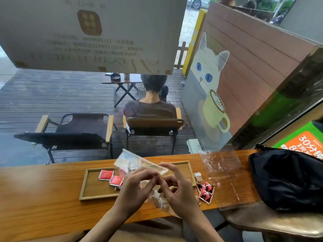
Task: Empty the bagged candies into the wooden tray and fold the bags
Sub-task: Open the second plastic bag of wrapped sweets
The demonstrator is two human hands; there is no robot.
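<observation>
Plastic dominates the middle of the view: a clear, crinkled bag (139, 165) held up over the wooden tray (83, 186), its upper end blurred and slanting toward the upper left, its lower part trailing down between the wrists toward the table edge. The left hand (134, 186) and the right hand (176, 187) meet at the bag's middle, fingertips of both pinched shut on the film, knuckles nearly touching.

The tray is a shallow rectangle with a raised rim, lying on the long wooden counter (43, 198) directly behind the hands. Two red square candy packets (111, 178) lie flat on its floor, left of centre, just beside each other; a third red sliver shows partly behind the left hand.

Right of the tray, on the bare counter, sits a small cluster of dark red-and-black packets (205, 191), with a pale wrapped candy (198, 177) touching the tray's right corner. Beyond them a second clear bag (222, 172) lies flat and wrinkled on the wood. A black fabric bag (286, 180) rests at the counter's far right end, well apart from the tray.
</observation>
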